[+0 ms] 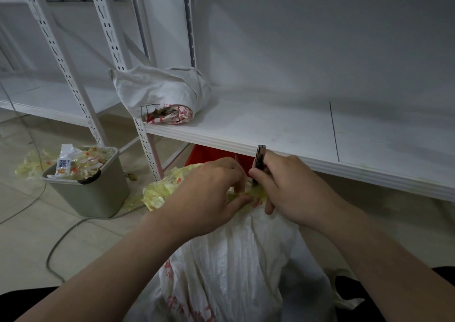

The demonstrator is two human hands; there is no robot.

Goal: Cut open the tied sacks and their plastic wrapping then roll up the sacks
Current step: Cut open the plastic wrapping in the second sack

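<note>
Two sacks are in view. One white sack [236, 260] with red print stands on the floor [24, 223] between the person's knees, its gathered neck up near the front edge of the shelf [270, 124]. The other sack [160, 92], also white with red print, lies rolled up on the shelf's left end.

Both hands work at the neck of the near sack. The left hand [209, 193] has its fingers [240, 199] curled, pinching the yellowish plastic wrapping [160, 191] that is bunched at the neck and spills out to the left. The right hand [293, 188] is closed in a fist around one cutter [259, 158], whose dark handle sticks up above the knuckles. Its lower end points down into the plastic at the neck, and the blade itself is hidden between the two hands.

One grey-green bin [98, 193] stands on the floor to the left, heaped with more yellowish plastic and one white packet [64, 160] bearing a printed code. A loose clump of plastic [29, 164] lies just beyond the bin. One grey cable [64, 238] snakes across the floor tiles. Something red [204, 154] shows under the shelf, behind the hands.
</note>
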